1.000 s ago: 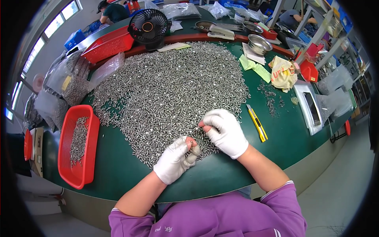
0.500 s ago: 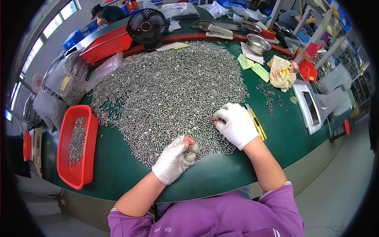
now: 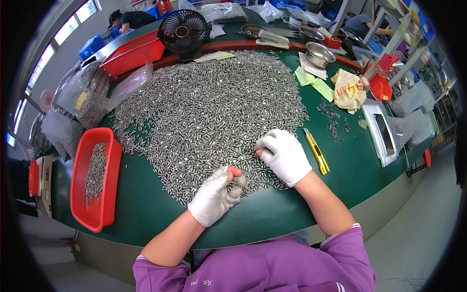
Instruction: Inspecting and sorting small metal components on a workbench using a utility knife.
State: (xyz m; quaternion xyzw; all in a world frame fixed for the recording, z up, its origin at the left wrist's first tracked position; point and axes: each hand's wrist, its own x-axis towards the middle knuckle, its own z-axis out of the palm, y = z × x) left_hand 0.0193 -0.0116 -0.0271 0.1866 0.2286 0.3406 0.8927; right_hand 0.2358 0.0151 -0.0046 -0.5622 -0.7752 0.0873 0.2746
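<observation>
A broad heap of small silvery metal pins covers the middle of the green table. My left hand, in a white glove with bare fingertips, is at the heap's near edge; its fingers are curled with thumb and forefinger close together, and what they hold is too small to make out. My right hand, gloved the same way, hovers over or touches the heap's right part. Its fingers are bent into a pinch, and anything between the tips is hidden. To the right of that hand lies a yellow utility knife.
At the left stands a red plastic basket with some pins inside. A black fan and a red crate stand behind the heap. Bowls, papers, a yellow bag and a dark-screened phone lie at the right. Other people sit farther back.
My right hand has shifted a little left over the pins, away from the knife. My left hand has hardly moved, and the small piece glimpsed at its fingertips no longer shows clearly.
</observation>
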